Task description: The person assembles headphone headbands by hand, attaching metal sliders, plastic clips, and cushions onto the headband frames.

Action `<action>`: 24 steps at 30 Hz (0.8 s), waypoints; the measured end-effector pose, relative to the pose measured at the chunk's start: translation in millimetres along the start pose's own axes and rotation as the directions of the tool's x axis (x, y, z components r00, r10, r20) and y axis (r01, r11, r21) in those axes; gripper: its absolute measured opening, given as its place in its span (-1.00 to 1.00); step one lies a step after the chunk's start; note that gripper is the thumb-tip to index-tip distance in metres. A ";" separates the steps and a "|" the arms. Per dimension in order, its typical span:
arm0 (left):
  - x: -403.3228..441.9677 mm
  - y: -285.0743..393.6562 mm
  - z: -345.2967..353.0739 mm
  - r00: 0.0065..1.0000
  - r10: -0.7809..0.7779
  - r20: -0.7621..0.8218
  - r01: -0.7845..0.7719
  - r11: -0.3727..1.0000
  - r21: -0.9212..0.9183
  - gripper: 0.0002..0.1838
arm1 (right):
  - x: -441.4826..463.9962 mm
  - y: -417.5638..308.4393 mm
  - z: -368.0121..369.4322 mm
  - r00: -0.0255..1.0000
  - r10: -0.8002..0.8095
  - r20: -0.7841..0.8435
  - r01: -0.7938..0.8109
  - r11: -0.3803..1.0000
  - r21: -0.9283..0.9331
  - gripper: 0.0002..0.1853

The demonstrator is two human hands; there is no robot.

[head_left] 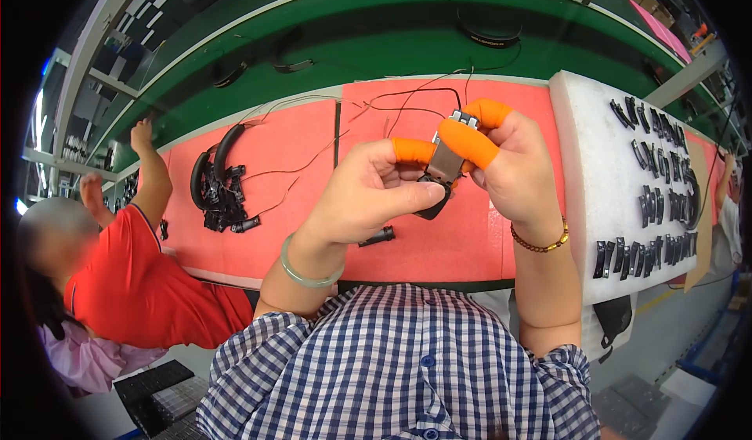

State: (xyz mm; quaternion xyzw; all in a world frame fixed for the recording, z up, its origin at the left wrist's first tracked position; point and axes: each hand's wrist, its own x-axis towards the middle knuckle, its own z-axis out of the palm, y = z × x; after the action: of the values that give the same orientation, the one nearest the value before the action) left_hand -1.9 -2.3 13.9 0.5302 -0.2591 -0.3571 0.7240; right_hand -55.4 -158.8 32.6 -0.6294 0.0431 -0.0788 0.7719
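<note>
Both hands grip a black headband part with a grey metal plate (pixel 446 162) and thin dark wires leading away at its top. My left hand (pixel 364 185) pinches its lower end, thumb across the black tip and an orange-covered finger behind. My right hand (pixel 513 158) closes on the upper end, with orange covers on thumb and finger partly hiding it. Below my left hand, a small black plastic piece (pixel 377 237) lies on the pink mat (pixel 427 256).
Black headbands with loose wires (pixel 222 177) lie on the mat at left. A white foam block (pixel 576 150) at right carries rows of small black parts. Beyond runs a green conveyor belt (pixel 376 44) with a headband (pixel 489 39). A person in red (pixel 145 275) sits at left.
</note>
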 end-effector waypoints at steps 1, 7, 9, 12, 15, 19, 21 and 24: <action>0.2 -0.1 -0.4 1.000 0.000 0.001 0.000 1.000 0.000 -0.68 | 0.4 0.4 -0.1 1.000 0.000 -0.001 0.000 1.000 0.000 -0.83; 1.3 -5.3 -3.6 1.000 0.032 0.001 -0.032 0.998 0.050 -0.73 | 1.0 9.0 1.3 0.996 -0.085 -0.003 0.085 0.996 -0.008 -0.86; 1.9 -5.4 -5.3 0.999 0.042 0.024 -0.041 0.998 -0.052 -0.74 | 0.0 5.0 1.3 0.999 -0.027 0.024 0.027 0.999 -0.017 -0.88; 6.8 0.3 -0.4 0.998 -0.052 -0.043 0.049 0.997 -0.066 -0.71 | -1.8 7.0 5.2 0.994 -0.106 0.000 0.106 0.994 -0.006 -0.88; 9.6 -0.1 -4.1 0.998 -0.064 0.019 0.064 0.998 0.004 -0.75 | -5.1 11.0 4.1 0.994 -0.108 0.016 0.108 0.994 0.017 -0.88; 6.6 -0.4 -4.8 0.998 -0.059 0.023 0.058 0.998 0.040 -0.75 | -10.2 7.6 -6.9 0.992 -0.051 0.118 0.077 0.969 -0.233 -0.91; 3.7 -0.1 -3.3 0.998 0.061 0.006 -0.061 0.976 0.211 -0.76 | -10.4 5.1 -8.1 0.987 0.007 0.160 0.048 0.940 -0.338 -0.90; 1.0 0.4 -14.6 0.987 0.158 0.031 -0.154 0.870 0.468 -0.76 | -10.2 12.4 -4.6 0.986 -0.069 0.151 0.125 0.906 -0.405 -0.88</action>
State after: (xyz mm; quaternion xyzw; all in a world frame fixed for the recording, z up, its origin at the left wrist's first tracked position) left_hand 9.8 5.5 9.8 0.6683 -0.3767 -0.2219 0.6018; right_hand -65.4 -159.0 19.2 -0.7833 -0.0242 -0.0642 0.6179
